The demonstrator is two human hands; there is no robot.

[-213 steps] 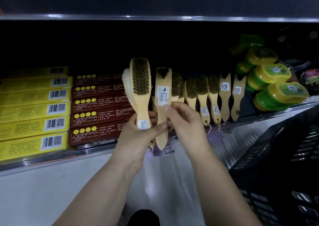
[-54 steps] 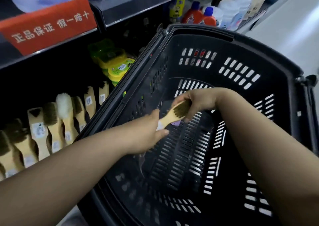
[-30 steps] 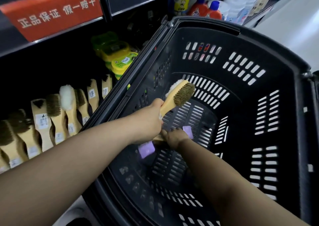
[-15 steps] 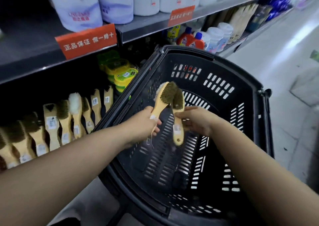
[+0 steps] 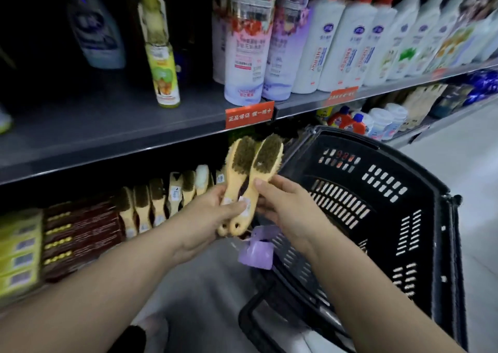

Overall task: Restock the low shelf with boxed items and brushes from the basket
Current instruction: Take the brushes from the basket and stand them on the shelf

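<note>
Two wooden brushes with dark bristles stand side by side, bristles up, in front of the low shelf. My left hand grips their handles from the left, thumb across the labels. My right hand pinches the right brush's handle from the right. Purple tags hang below the handles. The black basket stands to the right, below my right arm. On the low shelf a row of brushes stands next to dark red boxes and yellow boxes.
The grey upper shelf overhangs the low one and carries white bottles and a yellow-green bottle. An orange price label sits on its edge. More bottles stand behind the basket. Pale floor lies to the right.
Both hands have lifted the two brushes out of the basket and leftward toward the low shelf. The brushes now lie side by side. The view has swung up to show the upper shelf.
</note>
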